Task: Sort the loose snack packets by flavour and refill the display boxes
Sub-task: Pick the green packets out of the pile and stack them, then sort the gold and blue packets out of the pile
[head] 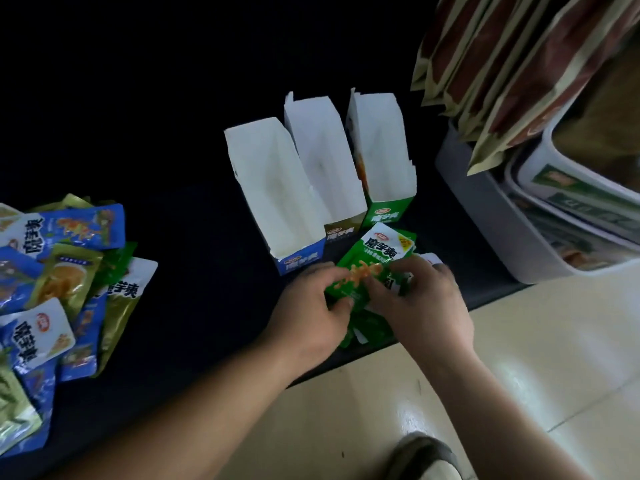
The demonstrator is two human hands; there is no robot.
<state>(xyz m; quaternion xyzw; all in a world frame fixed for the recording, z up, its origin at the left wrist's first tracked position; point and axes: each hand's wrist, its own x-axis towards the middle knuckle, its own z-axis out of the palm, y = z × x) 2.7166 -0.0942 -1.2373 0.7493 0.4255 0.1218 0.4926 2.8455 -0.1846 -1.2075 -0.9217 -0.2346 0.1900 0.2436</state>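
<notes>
Three open display boxes stand side by side on the black surface: a blue-fronted box (273, 188), a brown-fronted box (325, 168) and a green-fronted box (384, 161). Their white insides look empty. Just in front of them lies a stack of green snack packets (381, 252). My left hand (308, 317) grips the stack's left side and my right hand (422, 306) grips its right side, fingers curled over the top packet. A loose pile of blue, gold and green packets (62, 271) lies at the far left.
A grey bin (485, 202) with white tubs (588, 188) stands at the right, with brown-and-gold pouches (519, 64) hanging over it. The black surface's front edge runs diagonally below my hands. Cream floor tiles (519, 341) and a shoe (426, 455) are below.
</notes>
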